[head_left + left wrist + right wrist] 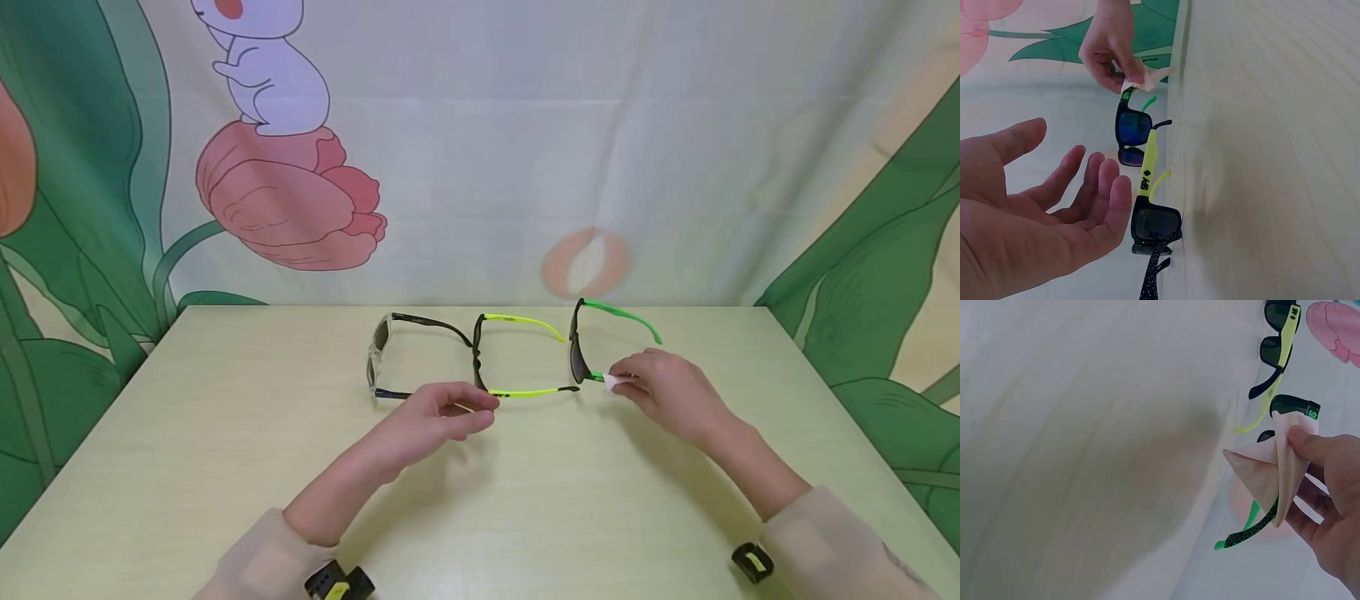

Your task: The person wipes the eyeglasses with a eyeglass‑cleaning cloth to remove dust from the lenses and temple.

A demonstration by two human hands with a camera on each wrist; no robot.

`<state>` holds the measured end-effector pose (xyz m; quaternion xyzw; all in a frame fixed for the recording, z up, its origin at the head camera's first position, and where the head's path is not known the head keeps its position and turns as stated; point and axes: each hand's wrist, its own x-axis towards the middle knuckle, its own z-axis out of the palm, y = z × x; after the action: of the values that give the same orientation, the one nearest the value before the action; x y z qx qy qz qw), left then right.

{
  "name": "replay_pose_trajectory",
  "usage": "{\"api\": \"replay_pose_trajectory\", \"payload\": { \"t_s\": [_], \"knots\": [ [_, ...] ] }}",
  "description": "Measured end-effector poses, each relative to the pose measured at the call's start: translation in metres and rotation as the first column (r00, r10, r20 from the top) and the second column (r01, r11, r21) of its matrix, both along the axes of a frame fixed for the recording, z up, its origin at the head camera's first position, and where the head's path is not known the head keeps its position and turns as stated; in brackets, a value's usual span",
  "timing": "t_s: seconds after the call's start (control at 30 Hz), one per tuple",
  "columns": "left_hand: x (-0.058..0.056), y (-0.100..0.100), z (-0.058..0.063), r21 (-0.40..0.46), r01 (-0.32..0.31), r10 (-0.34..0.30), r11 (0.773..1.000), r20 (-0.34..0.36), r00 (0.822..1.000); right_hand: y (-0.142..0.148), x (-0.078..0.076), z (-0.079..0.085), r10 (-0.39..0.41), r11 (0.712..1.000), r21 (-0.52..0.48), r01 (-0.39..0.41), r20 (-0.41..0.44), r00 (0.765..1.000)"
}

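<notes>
My right hand (667,392) pinches a small pale cloth (1285,464) folded round one temple of the green-and-black sunglasses (578,360). In the right wrist view the thumb presses the cloth near the hinge, and the dark patterned temple tip (1250,532) sticks out below it. My left hand (431,418) holds nothing; its fingers are loosely bent beside the yellow-and-black sunglasses (536,392), as the left wrist view also shows. Sunglasses with a clear frame and dark temples (431,321) lie leftmost, partly covered by the left hand in the head view.
The three pairs stand in a row across a pale wooden table (555,508), temples spread to the right. Behind the table's far edge hangs a curtain (465,167) printed with flowers, leaves and a white animal. Bands with black devices (752,562) are at both sleeves.
</notes>
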<state>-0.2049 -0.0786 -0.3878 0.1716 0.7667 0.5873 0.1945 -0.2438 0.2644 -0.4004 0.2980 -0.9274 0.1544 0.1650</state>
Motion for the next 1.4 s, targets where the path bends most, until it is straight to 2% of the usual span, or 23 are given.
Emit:
{"api": "replay_pose_trajectory", "payload": {
  "t_s": [0.47,0.9,1.13,1.27,1.4],
  "knots": [
    [0.005,-0.004,0.0,-0.127,0.055,-0.064,0.99,-0.063,0.996,0.002,-0.019,-0.01,-0.038,0.999,0.027,0.034,0.143,0.989],
    [0.005,-0.006,-0.005,-0.141,0.083,-0.095,0.987,-0.085,0.992,0.003,-0.031,-0.016,-0.105,0.994,0.04,0.099,0.174,0.979],
    [0.006,-0.007,-0.003,-0.148,0.085,-0.097,0.985,-0.078,0.992,0.007,-0.031,-0.016,-0.116,0.993,0.047,0.11,0.153,0.981],
    [0.006,-0.007,-0.004,-0.146,0.088,-0.1,0.985,-0.08,0.992,0.009,-0.03,-0.014,-0.105,0.994,0.008,0.106,0.17,0.98],
    [0.006,-0.008,-0.005,-0.141,0.091,-0.103,0.986,-0.081,0.991,0.011,-0.029,-0.014,-0.121,0.987,-0.074,0.142,0.24,0.963]
  ]
}}
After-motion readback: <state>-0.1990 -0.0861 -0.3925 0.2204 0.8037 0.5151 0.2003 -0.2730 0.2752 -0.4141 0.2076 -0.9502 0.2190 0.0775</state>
